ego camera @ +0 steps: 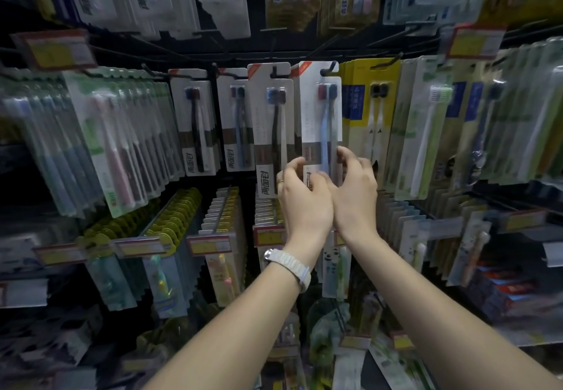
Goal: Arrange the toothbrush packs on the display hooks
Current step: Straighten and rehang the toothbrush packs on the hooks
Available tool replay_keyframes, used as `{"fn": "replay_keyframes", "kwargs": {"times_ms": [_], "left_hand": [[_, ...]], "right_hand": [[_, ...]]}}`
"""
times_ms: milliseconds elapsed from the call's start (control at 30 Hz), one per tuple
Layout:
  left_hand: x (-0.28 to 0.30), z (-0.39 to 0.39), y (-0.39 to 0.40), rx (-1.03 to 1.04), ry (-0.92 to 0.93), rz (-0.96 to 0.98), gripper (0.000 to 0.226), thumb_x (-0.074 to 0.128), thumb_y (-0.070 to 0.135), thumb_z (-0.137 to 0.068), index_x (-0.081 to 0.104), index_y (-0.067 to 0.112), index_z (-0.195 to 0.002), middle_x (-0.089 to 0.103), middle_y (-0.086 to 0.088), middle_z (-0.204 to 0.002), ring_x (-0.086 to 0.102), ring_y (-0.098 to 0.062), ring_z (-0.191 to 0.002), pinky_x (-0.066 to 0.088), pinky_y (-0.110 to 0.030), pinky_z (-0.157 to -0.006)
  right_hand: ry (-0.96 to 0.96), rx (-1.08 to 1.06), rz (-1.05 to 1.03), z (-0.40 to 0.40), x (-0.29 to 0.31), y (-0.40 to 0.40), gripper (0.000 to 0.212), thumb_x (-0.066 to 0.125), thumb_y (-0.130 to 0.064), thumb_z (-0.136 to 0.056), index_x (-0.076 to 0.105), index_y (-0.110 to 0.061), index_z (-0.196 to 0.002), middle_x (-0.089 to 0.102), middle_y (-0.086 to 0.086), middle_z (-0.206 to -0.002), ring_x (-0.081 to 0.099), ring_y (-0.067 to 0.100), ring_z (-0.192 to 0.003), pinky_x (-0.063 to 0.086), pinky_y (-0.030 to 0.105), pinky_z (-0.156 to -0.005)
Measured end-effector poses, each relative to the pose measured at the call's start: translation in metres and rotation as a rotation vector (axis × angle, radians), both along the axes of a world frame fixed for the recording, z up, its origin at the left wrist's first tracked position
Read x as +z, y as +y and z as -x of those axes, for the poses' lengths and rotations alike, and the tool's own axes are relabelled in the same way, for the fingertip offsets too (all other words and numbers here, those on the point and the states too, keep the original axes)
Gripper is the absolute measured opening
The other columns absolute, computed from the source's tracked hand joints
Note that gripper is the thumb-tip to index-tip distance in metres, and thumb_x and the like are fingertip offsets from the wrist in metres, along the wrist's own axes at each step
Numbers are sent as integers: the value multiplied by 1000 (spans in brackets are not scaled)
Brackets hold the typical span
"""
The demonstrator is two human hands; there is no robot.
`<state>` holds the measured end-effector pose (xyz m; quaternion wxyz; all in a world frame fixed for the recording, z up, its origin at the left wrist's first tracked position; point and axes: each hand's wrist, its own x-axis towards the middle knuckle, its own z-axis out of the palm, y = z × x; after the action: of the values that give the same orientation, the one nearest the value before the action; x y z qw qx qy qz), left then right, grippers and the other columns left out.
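- At centre frame, both hands are up on one white toothbrush pack (320,115); it hangs upright, long axis vertical, brush heads at the top, handles running down toward the hands
- Its top sits on a black display hook (327,70), the hook tip poking out through the hang hole
- Left hand (300,194) curls its fingers round the pack's lower left edge, thumb up along the side; a ring on one finger, a pale wristwatch (292,263) on the wrist
- Right hand (355,188) pinches the lower right edge, fingertips wrapped onto the front of the card; the two hands touch each other below the pack
- Tight quarters here: just to the left, touching or overlapping, hangs a neighbouring white pack (271,121), also upright; just to the right, yellow packs (370,115) crowd the other edge
- Below the hands, a lower row of packs on hooks with red-and-yellow price tags (210,245) stands out toward the camera; the forearms reach over it
- Upper row of packs hangs above, bottoms near the hook line
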<state>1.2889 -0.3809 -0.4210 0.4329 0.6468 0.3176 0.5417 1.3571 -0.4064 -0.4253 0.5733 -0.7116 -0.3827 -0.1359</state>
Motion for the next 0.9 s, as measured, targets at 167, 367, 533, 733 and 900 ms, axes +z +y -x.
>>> {"fn": "replay_keyframes", "kwargs": {"times_ms": [167, 367, 533, 733, 900], "left_hand": [[-13, -5, 3, -6, 180, -125, 50, 43, 35, -106, 42, 15, -152, 36, 6, -157, 34, -10, -143, 24, -18, -110], [-21, -11, 10, -37, 265, -195, 51, 31, 35, -109, 34, 17, -157, 27, 0, -166, 21, -10, -152, 11, -16, -115], [-23, -15, 13, -93, 305, -189, 53, 32, 33, -108, 30, 15, -158, 27, -4, -166, 23, -14, -153, 13, -22, -119], [-19, -13, 13, -146, 355, -182, 56, 34, 35, -107, 27, 15, -159, 23, -4, -167, 20, -15, -154, 9, -18, -114], [-15, 1, 6, -208, 342, -155, 56, 37, 34, -107, 29, 14, -158, 25, -3, -166, 19, -12, -154, 12, -20, -118]], "right_hand": [[-50, -61, 68, -11, -3, 17, 53, 62, -23, -98, 43, -21, -147, 47, 7, -140, 55, 22, -120, 32, 20, -87], [-112, -86, 72, -23, -8, 40, 53, 63, -21, -97, 43, -16, -146, 51, 12, -136, 58, 26, -116, 42, 27, -88], [-122, -61, 74, -26, -8, 50, 53, 62, -19, -97, 43, -12, -145, 52, 16, -135, 58, 33, -116, 46, 43, -94], [-138, -78, 61, -23, -11, 49, 52, 61, -18, -96, 43, -9, -144, 52, 18, -133, 60, 35, -110, 49, 43, -89], [-126, -93, 103, -15, -12, 33, 52, 61, -24, -97, 40, -14, -143, 50, 16, -133, 60, 32, -108, 49, 39, -85]]}}
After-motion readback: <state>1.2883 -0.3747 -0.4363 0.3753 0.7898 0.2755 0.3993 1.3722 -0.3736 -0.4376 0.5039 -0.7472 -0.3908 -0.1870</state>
